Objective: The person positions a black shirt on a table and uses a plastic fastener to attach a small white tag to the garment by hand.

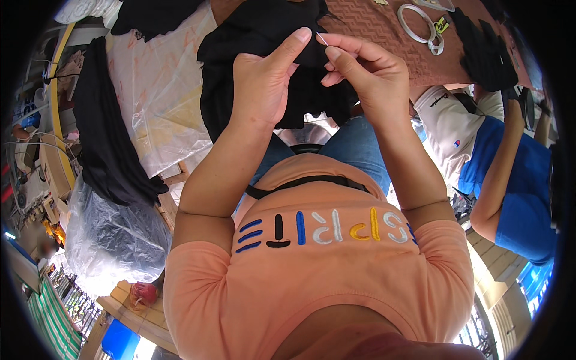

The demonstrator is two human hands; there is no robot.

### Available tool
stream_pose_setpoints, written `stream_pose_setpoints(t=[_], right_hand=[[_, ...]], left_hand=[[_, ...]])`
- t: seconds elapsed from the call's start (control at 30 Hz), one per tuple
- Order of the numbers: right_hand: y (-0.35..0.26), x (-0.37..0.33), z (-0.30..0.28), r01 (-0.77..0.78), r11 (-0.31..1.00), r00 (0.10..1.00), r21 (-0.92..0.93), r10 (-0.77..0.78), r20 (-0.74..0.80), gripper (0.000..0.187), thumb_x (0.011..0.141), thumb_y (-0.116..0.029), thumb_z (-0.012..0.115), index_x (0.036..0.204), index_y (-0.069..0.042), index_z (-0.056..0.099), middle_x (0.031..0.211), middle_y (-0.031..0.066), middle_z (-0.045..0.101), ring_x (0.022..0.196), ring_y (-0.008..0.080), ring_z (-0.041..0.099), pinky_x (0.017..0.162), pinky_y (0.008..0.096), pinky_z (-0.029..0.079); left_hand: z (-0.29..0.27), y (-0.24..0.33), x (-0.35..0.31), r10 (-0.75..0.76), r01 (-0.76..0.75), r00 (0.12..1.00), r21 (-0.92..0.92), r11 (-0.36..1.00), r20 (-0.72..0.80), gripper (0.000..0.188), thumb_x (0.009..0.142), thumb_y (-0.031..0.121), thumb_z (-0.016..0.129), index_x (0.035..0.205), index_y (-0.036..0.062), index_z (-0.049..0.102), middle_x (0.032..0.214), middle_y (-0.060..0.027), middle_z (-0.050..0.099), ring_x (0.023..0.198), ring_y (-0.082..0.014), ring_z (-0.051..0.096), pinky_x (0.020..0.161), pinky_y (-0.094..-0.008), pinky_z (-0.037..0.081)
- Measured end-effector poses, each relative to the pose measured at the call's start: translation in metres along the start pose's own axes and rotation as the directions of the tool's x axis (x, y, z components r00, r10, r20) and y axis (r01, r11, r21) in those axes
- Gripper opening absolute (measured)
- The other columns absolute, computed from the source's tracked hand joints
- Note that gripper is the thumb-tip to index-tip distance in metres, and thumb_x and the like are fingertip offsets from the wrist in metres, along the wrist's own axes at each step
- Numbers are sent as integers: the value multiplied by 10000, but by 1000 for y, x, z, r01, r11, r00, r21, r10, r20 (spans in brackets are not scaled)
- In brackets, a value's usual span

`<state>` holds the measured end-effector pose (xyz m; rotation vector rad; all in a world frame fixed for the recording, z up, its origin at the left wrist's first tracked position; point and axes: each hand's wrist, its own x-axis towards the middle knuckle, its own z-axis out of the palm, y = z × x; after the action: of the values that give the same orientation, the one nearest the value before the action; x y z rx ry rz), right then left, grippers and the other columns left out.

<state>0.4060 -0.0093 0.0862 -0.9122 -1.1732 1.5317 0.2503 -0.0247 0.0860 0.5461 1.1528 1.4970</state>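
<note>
My left hand (pixel 264 78) grips a bunched piece of black fabric (pixel 252 36), thumb stretched out along its upper edge. My right hand (pixel 360 69) pinches a thin silver needle (pixel 322 39) between thumb and forefinger, right beside my left thumb tip. The black cloth hangs down over my lap, above my blue jeans (pixel 354 147). The two hands nearly touch at the fabric's edge.
A brown patterned tabletop (pixel 372 24) holds a white ring (pixel 415 23) and more black cloth (pixel 483 51). A clear plastic sheet (pixel 156 90) and a long black garment (pixel 102 132) lie at left. A person in blue (pixel 516 180) sits at right.
</note>
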Motion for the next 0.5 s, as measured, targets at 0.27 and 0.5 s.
stream_pose_setpoints(t=[0.27,0.5], right_hand=[[1,-1,-1,16,1000,1000,2,-16,8,214,958,1,687,1160,10,758,877,45,706,718,99,695,666,214,592],[-3,-1,1,-6,1000,1000,-26,6,-5,214,958,1,681,1158,18,756,870,51,702,717,102,695,663,220,594]], left_hand=[[-2,-3,1,9,-9,1000,11,1000,9,344,824,240,900,646,13,713,627,31,575,591,-56,507,612,-247,417],[-1,-4,0,18,-18,1000,4,1000,7,357,825,249,899,635,18,704,625,33,568,587,-54,498,610,-249,415]])
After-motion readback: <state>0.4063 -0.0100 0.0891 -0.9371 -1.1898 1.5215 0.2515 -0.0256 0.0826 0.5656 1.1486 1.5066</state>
